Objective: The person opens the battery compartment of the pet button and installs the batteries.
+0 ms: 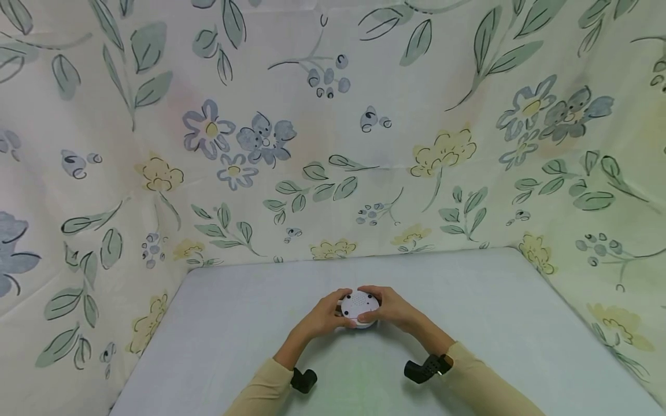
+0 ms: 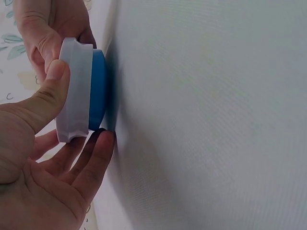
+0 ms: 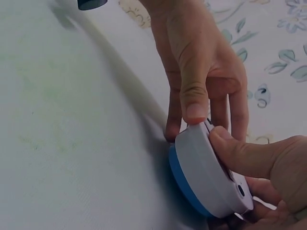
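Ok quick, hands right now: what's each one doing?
Left hand: closed on the round white-and-blue device, thumb on its top, fingers at its side.
Right hand: closed on the same device, thumb pressed on its top.

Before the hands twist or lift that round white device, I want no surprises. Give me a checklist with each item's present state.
1. Left hand grips the round device: ok, thumb on top.
2. Right hand grips it: ok, thumb on top.
3. Blue base rests on the table: ok.
4. White top seated on blue base: ok, no gap visible.
5. Top locked or loose: cannot tell.
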`<state>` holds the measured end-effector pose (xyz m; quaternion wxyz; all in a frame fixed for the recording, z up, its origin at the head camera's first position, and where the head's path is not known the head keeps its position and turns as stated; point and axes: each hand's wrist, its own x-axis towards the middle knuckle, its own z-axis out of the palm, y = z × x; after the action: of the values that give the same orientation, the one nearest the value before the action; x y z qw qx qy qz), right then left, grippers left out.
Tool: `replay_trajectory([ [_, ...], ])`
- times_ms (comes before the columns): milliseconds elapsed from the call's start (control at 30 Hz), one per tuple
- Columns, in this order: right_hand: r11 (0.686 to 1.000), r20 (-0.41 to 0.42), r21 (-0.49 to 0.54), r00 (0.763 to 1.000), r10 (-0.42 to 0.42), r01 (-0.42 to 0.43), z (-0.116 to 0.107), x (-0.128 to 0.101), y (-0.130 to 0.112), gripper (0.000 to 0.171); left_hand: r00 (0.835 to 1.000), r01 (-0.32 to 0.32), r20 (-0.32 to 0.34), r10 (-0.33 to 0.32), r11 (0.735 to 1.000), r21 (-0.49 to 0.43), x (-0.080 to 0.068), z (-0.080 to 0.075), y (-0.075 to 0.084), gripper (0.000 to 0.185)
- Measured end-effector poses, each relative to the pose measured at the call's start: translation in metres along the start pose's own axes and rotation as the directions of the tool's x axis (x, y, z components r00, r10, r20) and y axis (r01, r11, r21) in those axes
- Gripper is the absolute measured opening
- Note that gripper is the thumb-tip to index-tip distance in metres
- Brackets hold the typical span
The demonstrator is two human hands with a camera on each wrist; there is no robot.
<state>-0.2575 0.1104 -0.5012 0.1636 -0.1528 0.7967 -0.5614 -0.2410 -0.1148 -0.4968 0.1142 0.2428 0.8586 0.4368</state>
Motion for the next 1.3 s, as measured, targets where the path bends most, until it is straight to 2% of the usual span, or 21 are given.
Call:
replay_trajectory([
  [167,0.998,-0.022,0.061,1.000,0.017,-0.015,0.000,-0.002,-0.004,0.071,1.000,0.000,-0.007,0.000,1.000,0.004,0.000,0.000,0.001,0.077],
  [333,0.998,-0.022,0.069,1.000,0.006,-0.004,-0.001,-0.003,-0.002,0.071,1.000,-0.001,-0.009,0.001,1.000,0.002,0.000,0.001,0.001,0.076],
  [500,0.998,0.058,0.029,0.996,-0.062,0.060,-0.007,-0.006,0.007,0.082,1.000,-0.005,0.001,0.005,1.000,-0.009,-0.002,0.000,0.000,0.075],
  [633,0.990,0.134,-0.009,0.981,-0.138,0.140,-0.013,-0.010,0.012,0.091,0.999,-0.034,0.008,0.034,0.999,-0.034,-0.004,-0.003,0.000,0.074],
  [733,0.985,0.154,0.002,0.973,-0.173,0.175,-0.015,-0.011,0.016,0.093,0.999,-0.052,0.009,0.052,0.997,-0.057,-0.005,-0.004,0.001,0.074],
  [867,0.977,0.143,0.027,0.967,-0.212,0.211,-0.017,-0.012,0.020,0.091,0.999,-0.047,0.006,0.048,0.997,-0.063,-0.005,-0.004,0.005,0.075],
  [1033,0.970,0.125,0.044,0.962,-0.242,0.239,-0.017,-0.013,0.022,0.091,0.999,-0.019,-0.027,0.019,1.000,-0.014,-0.003,-0.001,0.012,0.083],
  [1167,0.966,0.111,0.059,0.960,-0.257,0.252,-0.017,-0.013,0.022,0.091,0.998,-0.021,-0.060,0.026,0.997,0.069,0.000,0.002,0.015,0.089],
  [1300,0.958,0.098,0.083,0.954,-0.282,0.275,-0.017,-0.015,0.021,0.088,0.995,-0.024,-0.098,0.034,0.994,0.102,0.001,0.005,0.016,0.090],
])
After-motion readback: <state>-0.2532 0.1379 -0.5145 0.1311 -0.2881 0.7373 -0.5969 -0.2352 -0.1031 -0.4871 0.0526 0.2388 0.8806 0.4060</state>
